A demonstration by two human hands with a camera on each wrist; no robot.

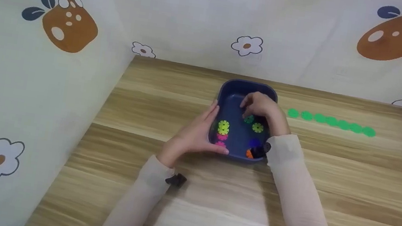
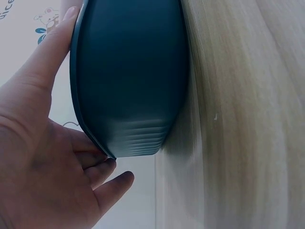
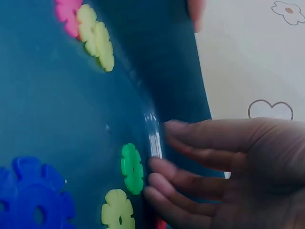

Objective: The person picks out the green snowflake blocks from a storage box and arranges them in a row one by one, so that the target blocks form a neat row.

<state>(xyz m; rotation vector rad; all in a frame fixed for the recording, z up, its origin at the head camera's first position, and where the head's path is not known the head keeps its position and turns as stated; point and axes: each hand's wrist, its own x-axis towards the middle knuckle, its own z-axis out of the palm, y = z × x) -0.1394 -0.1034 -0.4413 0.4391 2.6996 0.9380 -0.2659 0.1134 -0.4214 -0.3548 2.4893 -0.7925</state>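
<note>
A dark blue rectangular box (image 1: 235, 136) stands on the table with flower-shaped plastic pieces inside. My left hand (image 1: 195, 132) rests against its left side, fingers fairly straight, thumb along the front rim. In the left wrist view the left hand (image 2: 52, 143) touches the rim of the box (image 2: 128, 71). My right hand (image 1: 262, 105) reaches into the box; in the right wrist view the right hand (image 3: 214, 167) has loosely bent fingers with nothing seen between them. Near it lie a green piece (image 3: 132, 168), a yellow-green piece (image 3: 117, 210) and a blue piece (image 3: 35, 195).
Several green pieces (image 1: 331, 121) form a row on the table right of the box. Yellow pieces (image 1: 223, 127) and pink pieces (image 1: 221, 137) lie along the box's left side. An orange piece (image 1: 249, 153) sits at the front right corner. Patterned cloth (image 1: 198, 21) borders the table.
</note>
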